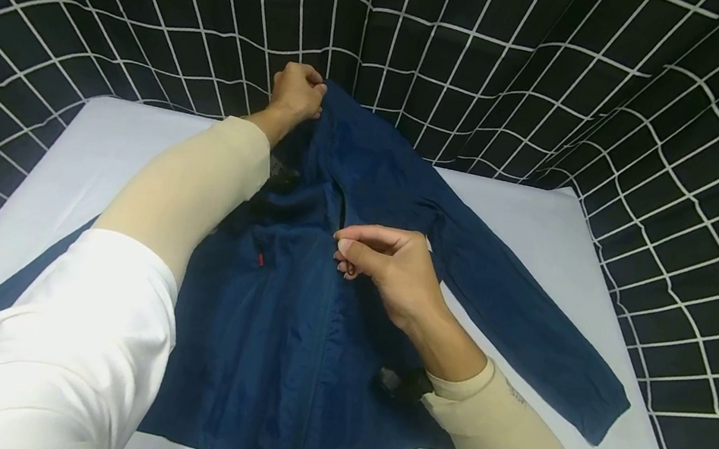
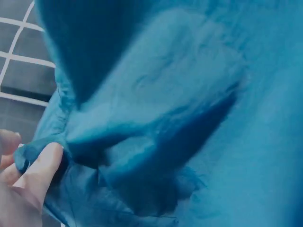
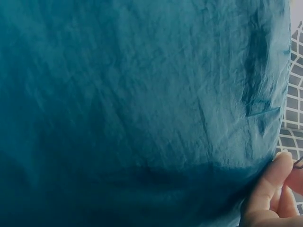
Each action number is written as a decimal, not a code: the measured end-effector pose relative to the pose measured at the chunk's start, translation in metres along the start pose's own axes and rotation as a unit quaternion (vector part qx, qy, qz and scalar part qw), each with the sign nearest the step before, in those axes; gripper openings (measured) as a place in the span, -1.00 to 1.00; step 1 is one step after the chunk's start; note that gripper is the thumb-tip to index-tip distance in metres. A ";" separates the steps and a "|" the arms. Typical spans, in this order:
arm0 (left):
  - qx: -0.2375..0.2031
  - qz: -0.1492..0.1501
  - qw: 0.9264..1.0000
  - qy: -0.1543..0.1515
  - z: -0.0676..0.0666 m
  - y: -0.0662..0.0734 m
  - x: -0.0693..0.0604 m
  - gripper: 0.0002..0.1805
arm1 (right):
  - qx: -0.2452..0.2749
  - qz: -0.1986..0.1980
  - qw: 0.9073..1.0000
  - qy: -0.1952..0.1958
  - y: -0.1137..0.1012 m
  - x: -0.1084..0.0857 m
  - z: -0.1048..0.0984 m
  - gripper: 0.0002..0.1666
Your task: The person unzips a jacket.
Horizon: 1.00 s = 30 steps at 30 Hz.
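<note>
A navy blue zip jacket (image 1: 277, 320) lies front up, its upper part lifted by the collar. At the far end my left hand (image 1: 299, 90) pinches the collar edge; in the left wrist view its thumb (image 2: 45, 165) presses on bunched blue cloth. Over the chest, my right hand (image 1: 388, 263) pinches the zipper pull at the front zip. Below that hand the two front edges meet, and above it they part. A thin dark loop (image 3: 298, 163) shows at the fingertips in the right wrist view. The pull itself is mostly hidden by the fingers.
The jacket rests on a white table (image 1: 578, 286). One sleeve (image 1: 526, 317) stretches out to the right; the other (image 1: 12, 291) runs left under my left arm. A small red tag (image 1: 261, 259) sits on the chest. Black curtains with a white grid (image 1: 467, 48) stand around the table.
</note>
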State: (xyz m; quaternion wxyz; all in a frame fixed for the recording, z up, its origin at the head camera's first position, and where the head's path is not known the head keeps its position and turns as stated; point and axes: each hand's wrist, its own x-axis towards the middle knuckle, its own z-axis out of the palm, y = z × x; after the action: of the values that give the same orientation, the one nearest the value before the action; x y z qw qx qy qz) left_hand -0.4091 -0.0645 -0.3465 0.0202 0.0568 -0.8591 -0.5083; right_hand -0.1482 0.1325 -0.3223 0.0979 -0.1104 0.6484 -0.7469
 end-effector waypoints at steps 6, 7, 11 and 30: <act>0.027 0.068 0.996 -0.048 -0.003 0.003 -0.026 -0.55 | 0.004 -0.003 1.000 -0.006 0.001 -0.002 0.001 -0.83; 0.036 0.085 0.994 -0.051 -0.004 0.004 -0.031 -0.56 | 0.006 -0.005 1.000 -0.006 0.001 -0.002 0.001 -0.83; 0.043 0.186 0.979 -0.070 -0.010 0.010 -0.062 -0.69 | 0.008 -0.007 1.000 -0.008 0.002 -0.002 0.001 -0.82; -0.157 0.375 0.834 -0.374 -0.039 0.008 -0.175 -0.77 | 0.016 -0.003 1.000 0.005 0.007 -0.005 0.001 -0.83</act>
State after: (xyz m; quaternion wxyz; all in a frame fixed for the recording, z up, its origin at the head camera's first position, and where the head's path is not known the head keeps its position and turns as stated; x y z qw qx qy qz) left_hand -0.2324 -0.0740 -0.3162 -0.1049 -0.4682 -0.6653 -0.5719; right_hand -0.1430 0.1320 -0.3290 0.0942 -0.1070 0.6366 -0.7579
